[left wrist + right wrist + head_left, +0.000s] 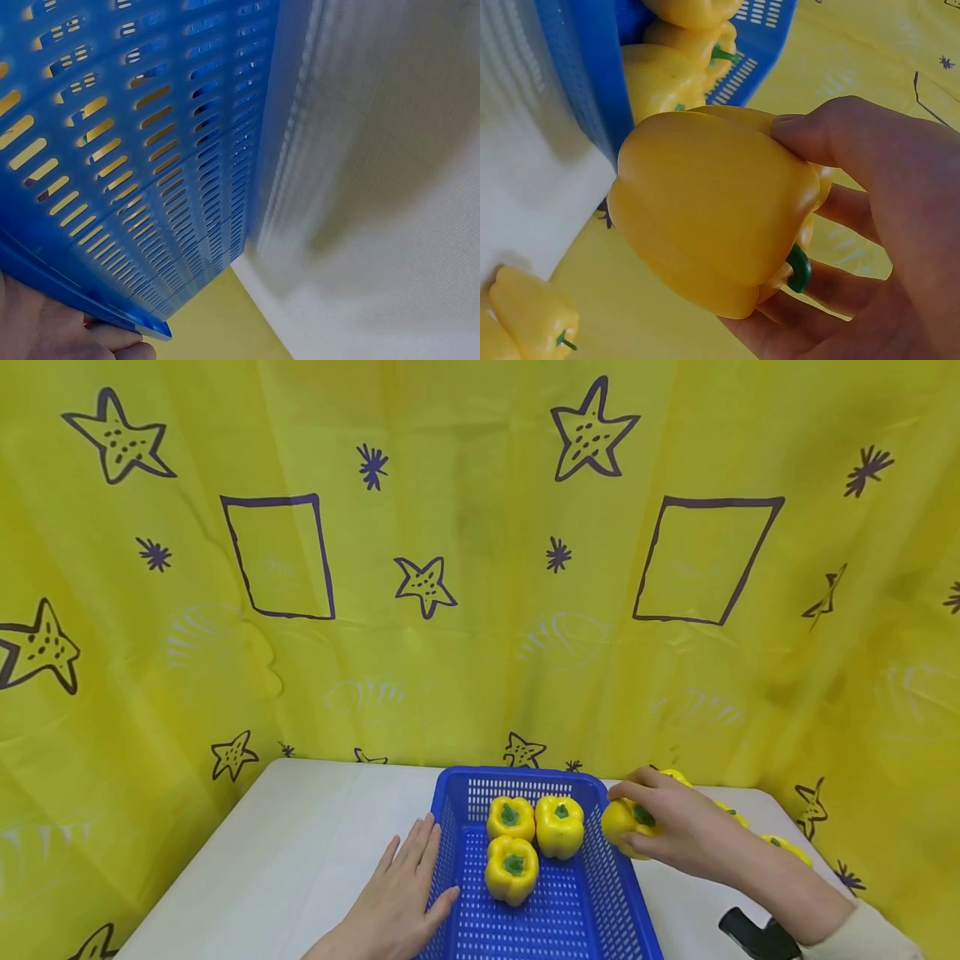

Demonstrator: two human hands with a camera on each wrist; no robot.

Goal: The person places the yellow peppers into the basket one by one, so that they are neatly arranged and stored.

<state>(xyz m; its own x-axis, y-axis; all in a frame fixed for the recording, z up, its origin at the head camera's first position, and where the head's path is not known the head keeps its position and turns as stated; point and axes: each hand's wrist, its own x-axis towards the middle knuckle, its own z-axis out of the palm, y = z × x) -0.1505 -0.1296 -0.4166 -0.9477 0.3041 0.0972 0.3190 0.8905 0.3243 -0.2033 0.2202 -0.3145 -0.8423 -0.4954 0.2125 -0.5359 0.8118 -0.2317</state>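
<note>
My right hand [675, 818] grips a yellow bell pepper [712, 214] between thumb and fingers, beside the right rim of a blue perforated basket [630, 893]. The pepper's green stem [799, 268] faces the palm in the right wrist view. Inside the basket stand three yellow bell peppers, stems up: one at back left [510, 818], one at back right [560, 828] and one in front [512, 872]. My left hand [401, 897] lies with straight fingers along the basket's left rim; in the left wrist view its fingers [112, 341] show at that rim.
More yellow bell peppers [787, 850] lie on the white table [315, 827] to the right of the basket, partly hidden behind my right arm. A black object [757, 935] is at my right wrist. A yellow patterned curtain [480, 677] hangs behind the table.
</note>
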